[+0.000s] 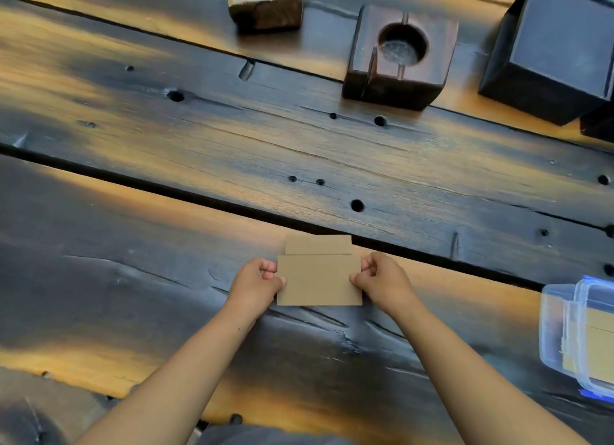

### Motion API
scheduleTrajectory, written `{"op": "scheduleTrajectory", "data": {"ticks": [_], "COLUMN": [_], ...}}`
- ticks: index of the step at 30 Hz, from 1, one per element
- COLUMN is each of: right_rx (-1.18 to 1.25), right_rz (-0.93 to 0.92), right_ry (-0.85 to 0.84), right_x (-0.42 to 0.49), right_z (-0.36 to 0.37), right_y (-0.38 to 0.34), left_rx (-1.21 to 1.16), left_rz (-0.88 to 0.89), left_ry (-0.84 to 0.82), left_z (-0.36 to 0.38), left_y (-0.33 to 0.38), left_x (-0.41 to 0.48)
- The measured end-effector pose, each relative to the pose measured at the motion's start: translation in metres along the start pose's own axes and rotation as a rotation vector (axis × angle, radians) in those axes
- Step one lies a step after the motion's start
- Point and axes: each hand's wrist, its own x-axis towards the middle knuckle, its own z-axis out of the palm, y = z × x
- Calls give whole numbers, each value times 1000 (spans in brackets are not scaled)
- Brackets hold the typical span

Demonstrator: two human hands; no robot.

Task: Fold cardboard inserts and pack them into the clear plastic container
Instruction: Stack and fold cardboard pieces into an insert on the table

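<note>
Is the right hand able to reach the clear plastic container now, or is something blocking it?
Probably yes. The clear plastic container sits on the table to the right of the right hand, nothing between them, though that hand now grips the cardboard insert.

Left hand (257, 280): pinches the left edge of the cardboard insert (319, 278).
Right hand (382, 280): pinches its right edge.
Insert: flat, narrower flap at the far side.
Clear plastic container (561, 331): far right on the wooden table (166, 165), brown cardboard inside.
</note>
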Motion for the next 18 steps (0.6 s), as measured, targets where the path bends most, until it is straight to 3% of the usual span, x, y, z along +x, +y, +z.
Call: {"op": "scheduleTrajectory", "data": {"ticks": [11,18], "right_rx": [-24,-209], "right_rz": [7,-43], "right_ry": [-26,30], "right_x": [11,9], "right_z": [-1,-1], "right_y": [-4,-15], "left_rx": [49,139], "left_rz": [8,33], "left_ry": [17,54], "left_z": [3,3], "left_y": [2,6], "left_x": [14,13]}}
